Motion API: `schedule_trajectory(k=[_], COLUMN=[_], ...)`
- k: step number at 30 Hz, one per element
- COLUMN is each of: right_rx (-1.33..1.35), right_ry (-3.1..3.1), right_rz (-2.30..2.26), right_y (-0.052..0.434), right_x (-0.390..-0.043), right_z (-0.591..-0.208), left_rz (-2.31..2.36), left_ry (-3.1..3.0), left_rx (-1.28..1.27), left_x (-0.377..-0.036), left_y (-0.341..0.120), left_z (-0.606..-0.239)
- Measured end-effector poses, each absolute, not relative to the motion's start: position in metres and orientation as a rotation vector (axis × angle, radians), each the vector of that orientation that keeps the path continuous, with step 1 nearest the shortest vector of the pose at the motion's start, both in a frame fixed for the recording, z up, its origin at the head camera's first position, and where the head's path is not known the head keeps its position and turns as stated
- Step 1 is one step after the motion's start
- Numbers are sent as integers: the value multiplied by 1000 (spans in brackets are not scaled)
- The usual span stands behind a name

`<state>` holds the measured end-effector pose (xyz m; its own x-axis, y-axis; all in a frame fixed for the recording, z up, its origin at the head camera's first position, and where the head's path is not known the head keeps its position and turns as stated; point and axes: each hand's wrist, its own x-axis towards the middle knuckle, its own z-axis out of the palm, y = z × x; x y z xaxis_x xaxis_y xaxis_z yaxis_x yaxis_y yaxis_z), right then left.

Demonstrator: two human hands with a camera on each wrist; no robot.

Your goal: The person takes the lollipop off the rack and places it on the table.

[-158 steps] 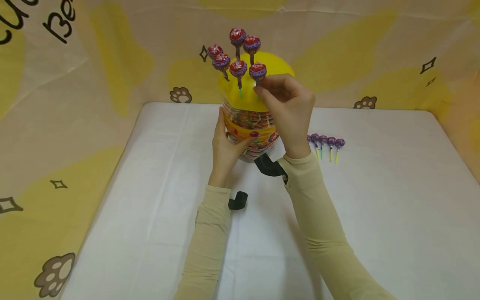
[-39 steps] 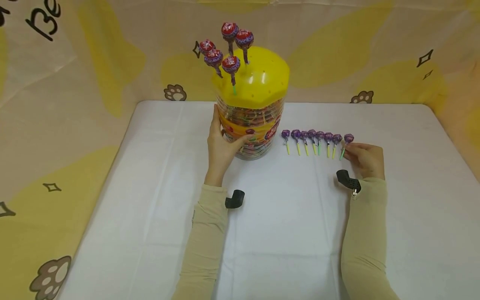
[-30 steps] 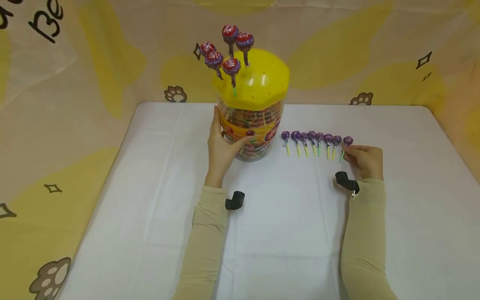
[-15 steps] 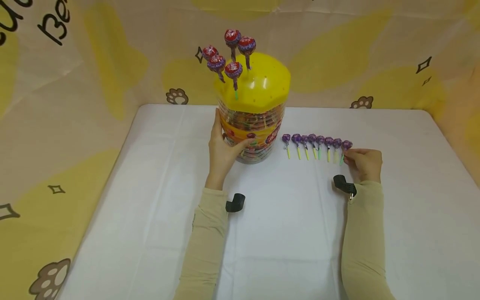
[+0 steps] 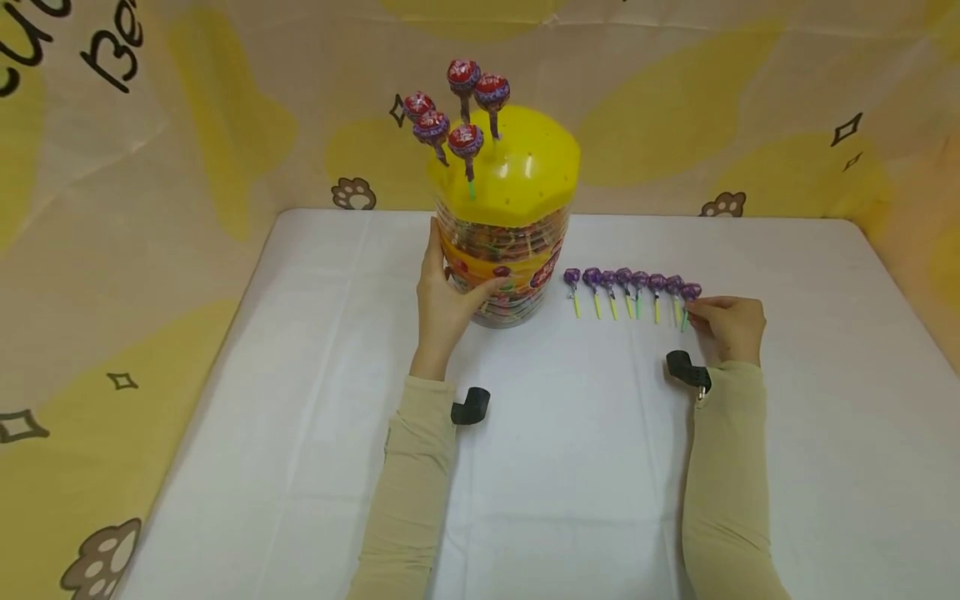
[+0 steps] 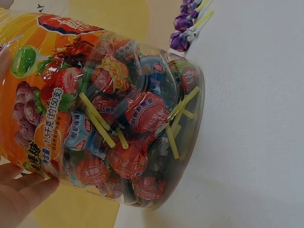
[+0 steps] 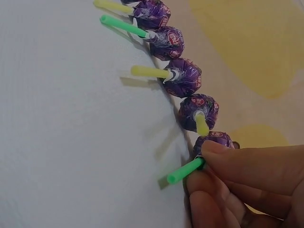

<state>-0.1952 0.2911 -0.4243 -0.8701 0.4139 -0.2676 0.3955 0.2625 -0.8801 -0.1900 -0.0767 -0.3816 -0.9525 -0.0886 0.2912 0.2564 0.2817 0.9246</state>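
Observation:
My left hand [image 5: 446,304] grips a big clear candy jar [image 5: 501,242] from its left side, thumb across the front label. Through the plastic of the jar [image 6: 128,114], wrapped lollipops with yellow sticks show in the left wrist view. Several red-and-purple lollipops [image 5: 467,142] stand upright in the domed yellow lid [image 5: 540,167], on its left half. On the right, a row of purple-wrapped lollipops [image 5: 625,277] lies on the table, heads away from me. At its right end my right hand [image 5: 731,325] pinches a green-stick lollipop [image 7: 216,138] just below the head, close beside its neighbour.
A white cloth-covered table [image 5: 570,467] bears everything. Behind it hangs a yellow-and-beige patterned backdrop [image 5: 675,100], which also runs along the left side. Black wrist mounts [image 5: 471,406] stick out from both sleeves.
Earlier my right hand held a lollipop at the lid's front; that spot now has none. In the last second the pinched lollipop has shifted slightly left, closer to the row. My left hand stays put.

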Motion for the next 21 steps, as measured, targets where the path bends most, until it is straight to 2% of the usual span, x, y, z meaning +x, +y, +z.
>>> schedule_trajectory(k=[9, 16, 21], right_rx=[-814, -735, -636], right_ry=[-2618, -2081, -1908], right_rz=[1456, 1861, 1944], right_y=[290, 281, 267], right_x=[-194, -193, -193], right_z=[-421, -406, -391], left_rz=[-1682, -1682, -1694], left_ry=[-2264, -2274, -2268], left_rx=[-170, -158, -158], left_x=[-190, -191, -191], left_y=[-77, -77, -77], left_z=[-382, -382, -382])
